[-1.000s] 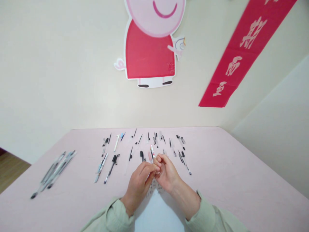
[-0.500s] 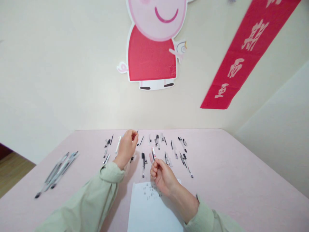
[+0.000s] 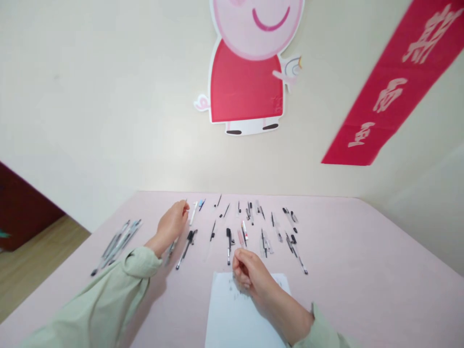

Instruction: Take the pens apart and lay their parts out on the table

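My left hand (image 3: 172, 223) reaches over the back left group of pen parts, its fingers curled together; a thin dark tip shows just above them, and whatever lies under the fingers is hidden. A white pen (image 3: 193, 213) lies just right of those fingertips. My right hand (image 3: 253, 273) hovers near the top edge of a white sheet of paper (image 3: 242, 328), thumb and fingers closed. I cannot make out anything in it. Just beyond it lie a red-and-white pen piece (image 3: 244, 230) and a pink piece (image 3: 239, 237). A black-capped pen (image 3: 228, 245) is to its left.
Several taken-apart pens, caps and refills lie in two rows across the pink table (image 3: 337, 270). A bundle of pens (image 3: 118, 245) lies at the left. The wall behind carries a cartoon pig cutout (image 3: 246, 87) and a red banner (image 3: 366, 116).
My left hand has moved left along the back row, baring the pen parts it covered. My right hand has stayed near the paper's top edge. The view has turned slightly left.
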`<state>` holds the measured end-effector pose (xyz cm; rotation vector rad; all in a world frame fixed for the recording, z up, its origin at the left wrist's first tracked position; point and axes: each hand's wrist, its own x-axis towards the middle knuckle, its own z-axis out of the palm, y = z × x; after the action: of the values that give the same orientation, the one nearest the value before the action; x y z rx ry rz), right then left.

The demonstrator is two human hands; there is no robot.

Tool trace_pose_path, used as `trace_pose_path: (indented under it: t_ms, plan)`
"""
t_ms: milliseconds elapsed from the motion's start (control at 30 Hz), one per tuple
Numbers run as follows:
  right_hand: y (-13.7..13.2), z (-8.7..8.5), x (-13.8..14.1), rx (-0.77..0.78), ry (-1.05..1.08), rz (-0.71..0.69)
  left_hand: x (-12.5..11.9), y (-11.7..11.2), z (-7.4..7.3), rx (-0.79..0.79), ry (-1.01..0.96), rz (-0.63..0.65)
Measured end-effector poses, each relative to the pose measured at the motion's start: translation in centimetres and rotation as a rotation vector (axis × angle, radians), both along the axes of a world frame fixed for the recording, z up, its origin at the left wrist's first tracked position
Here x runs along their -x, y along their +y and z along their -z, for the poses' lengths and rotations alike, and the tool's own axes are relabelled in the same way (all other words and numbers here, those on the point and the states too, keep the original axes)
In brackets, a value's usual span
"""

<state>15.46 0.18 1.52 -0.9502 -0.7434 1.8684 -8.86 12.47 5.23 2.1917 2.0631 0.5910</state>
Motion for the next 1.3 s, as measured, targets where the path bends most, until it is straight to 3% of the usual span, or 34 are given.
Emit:
trace_pose_path:
  t_ms: [167,367,567,833,933,1000,1067,1133,1200,1300]
  plan:
    - [-0.2,0.2,0.2,-0.045,-0.133,-0.057,5.1,-4.2,0.9,0.085,0.155,-0.111]
    - [0.0,0.1,0.3,-0.056,-0.175,-0.091,10.4,-5.9,1.2,0.119,0.466,-0.29]
    - [0.1,0.1,0.2,-0.054,-0.168,-0.121,11.1,-5.9,1.1,0.183,0.515,-0.333]
    - [0.0,0.1,0.2,-0.062,-0.165,-0.144,10.6,-5.7,0.6,0.217,0.373,-0.341]
    - [0.0,0.2,0.3,-0.078,-0.163,-0.147,8.2,-6.1,-0.2,0.125,0.136,-0.274]
    - [0.1,0.2,0.3,-0.101,-0.166,-0.141,4.8,-7.0,-0.5,0.082,-0.179,-0.123]
    - [0.3,0.1,0.2,-0.145,-0.169,-0.097,0.4,-8.4,-0.4,0.169,-0.584,0.034]
    - [0.6,-0.1,-0.1,-0.206,-0.185,-0.008,-4.3,-9.9,0.3,0.356,-0.899,0.155]
    - [1.0,-0.4,-0.5,-0.247,-0.212,0.086,-8.4,-11.0,1.2,0.502,-1.066,0.217]
    - [1.4,-0.7,-1.2,-0.229,-0.172,0.089,-12.6,-11.5,2.0,0.581,-1.202,0.262]
